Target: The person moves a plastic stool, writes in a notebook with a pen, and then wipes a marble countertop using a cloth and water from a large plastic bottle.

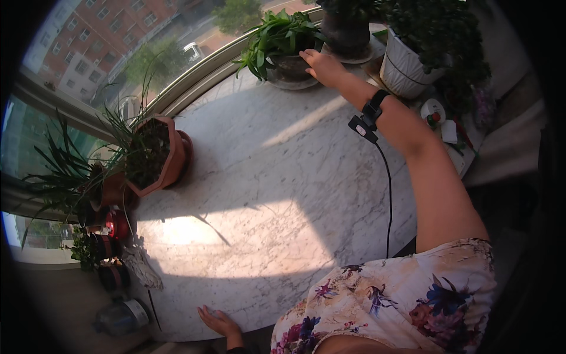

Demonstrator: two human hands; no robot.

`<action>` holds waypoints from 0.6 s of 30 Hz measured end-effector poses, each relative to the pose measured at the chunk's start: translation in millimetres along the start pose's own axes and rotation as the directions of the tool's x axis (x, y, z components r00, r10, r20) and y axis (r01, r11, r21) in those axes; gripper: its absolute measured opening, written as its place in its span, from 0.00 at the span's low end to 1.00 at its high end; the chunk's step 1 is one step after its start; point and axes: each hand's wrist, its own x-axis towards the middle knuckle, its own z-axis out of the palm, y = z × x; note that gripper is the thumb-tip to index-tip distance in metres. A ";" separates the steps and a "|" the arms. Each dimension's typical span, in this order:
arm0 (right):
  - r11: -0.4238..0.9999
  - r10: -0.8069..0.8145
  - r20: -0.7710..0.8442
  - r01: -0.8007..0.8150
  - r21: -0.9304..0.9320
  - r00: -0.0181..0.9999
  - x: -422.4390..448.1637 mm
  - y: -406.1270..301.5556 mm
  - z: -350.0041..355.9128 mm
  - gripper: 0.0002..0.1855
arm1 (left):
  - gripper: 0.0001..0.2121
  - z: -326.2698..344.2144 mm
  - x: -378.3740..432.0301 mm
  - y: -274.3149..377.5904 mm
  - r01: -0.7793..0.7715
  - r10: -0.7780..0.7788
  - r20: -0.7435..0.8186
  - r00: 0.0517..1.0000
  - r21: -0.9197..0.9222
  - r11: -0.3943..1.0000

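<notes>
My right hand (pixel 322 67) reaches across the marble windowsill (pixel 283 177) to a dark round pot (pixel 289 70) with a leafy green plant (pixel 283 35). Its fingers are at the pot's right rim; whether they grip it cannot be told. A black strap with a small device (pixel 363 128) and a cable sits on that forearm. Low in the view, my left hand (pixel 219 322) lies by the near edge of the marble, fingers apart, holding nothing.
Left stand a terracotta pot (pixel 170 155) with thin-leaved plants, a red container (pixel 117 223), pale gloves or cloth (pixel 143 267) and a large plastic bottle (pixel 121 317). Behind my right hand are a dark pot (pixel 345 35) and a white planter (pixel 407 66). A window frame (pixel 208 68) borders the far side.
</notes>
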 end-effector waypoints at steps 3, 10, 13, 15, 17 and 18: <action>1.000 0.015 -0.018 -0.015 0.004 1.000 -11.2 -0.9 9.3 0.33 | 0.26 -0.3 0.4 2.2 0.006 -0.006 0.001 1.000 0.012 1.000; 0.990 -0.108 -0.243 0.082 -0.117 0.964 -39.9 -3.6 25.0 0.38 | 0.25 -1.0 1.0 5.7 0.023 -0.023 -0.009 1.000 -0.021 1.000; 0.999 -0.047 -0.233 0.046 -0.007 0.971 -43.7 -13.1 22.5 0.37 | 0.26 -2.8 0.4 8.5 0.015 -0.015 -0.019 1.000 -0.024 1.000; 0.996 0.013 -0.195 0.005 0.089 0.981 -45.8 -15.0 25.0 0.36 | 0.25 -5.4 2.0 11.2 0.023 -0.024 -0.014 1.000 -0.043 0.999; 0.989 0.134 -0.057 -0.130 0.066 0.989 -51.6 -8.2 35.6 0.36 | 0.25 -5.2 2.8 10.5 0.027 -0.027 -0.009 1.000 -0.064 0.998; 0.989 0.131 -0.056 -0.127 0.069 0.990 -52.2 -10.4 35.9 0.36 | 0.25 -5.8 2.5 8.3 0.011 -0.012 -0.006 1.000 -0.025 1.000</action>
